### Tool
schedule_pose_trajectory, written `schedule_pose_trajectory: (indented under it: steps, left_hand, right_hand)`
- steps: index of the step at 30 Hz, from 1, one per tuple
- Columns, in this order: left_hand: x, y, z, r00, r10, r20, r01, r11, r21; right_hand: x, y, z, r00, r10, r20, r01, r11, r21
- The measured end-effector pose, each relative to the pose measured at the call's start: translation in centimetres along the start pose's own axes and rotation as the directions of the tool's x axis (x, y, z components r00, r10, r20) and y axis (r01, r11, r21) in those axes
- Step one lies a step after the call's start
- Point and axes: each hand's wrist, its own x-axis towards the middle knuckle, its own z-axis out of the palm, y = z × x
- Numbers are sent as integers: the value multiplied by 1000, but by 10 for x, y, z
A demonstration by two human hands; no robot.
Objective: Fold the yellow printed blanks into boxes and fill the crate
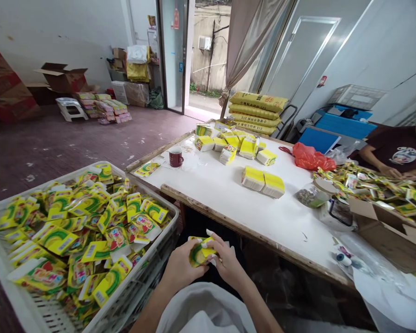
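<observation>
Both my hands hold one small yellow-and-green packet (200,252) in front of my lap, below the table edge. My left hand (179,269) grips its left side with curled fingers. My right hand (226,262) pinches its right side. To my left, a white plastic crate (161,252) is heaped with several loose packets (90,226) of the same kind.
A white table (229,199) carries stacks of yellow packets (262,181), a dark red mug (175,157), a red plastic bag (310,158), a cardboard box (390,231) and loose packets. Another person's arms (384,169) rest at the far right. Yellow sacks (258,111) lie behind.
</observation>
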Motion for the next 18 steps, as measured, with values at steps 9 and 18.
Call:
schedule_pose_trajectory:
  steps: [9, 18]
  left_hand:
    - [1, -2, -3, 999, 34, 36, -37, 994, 102]
    - [-2, -6, -1, 996, -44, 76, 41, 998, 47]
  right_hand:
    - [8, -8, -16, 981, 27, 190, -36, 998, 42]
    - [3, -2, -11, 972, 2, 234, -16, 998, 58]
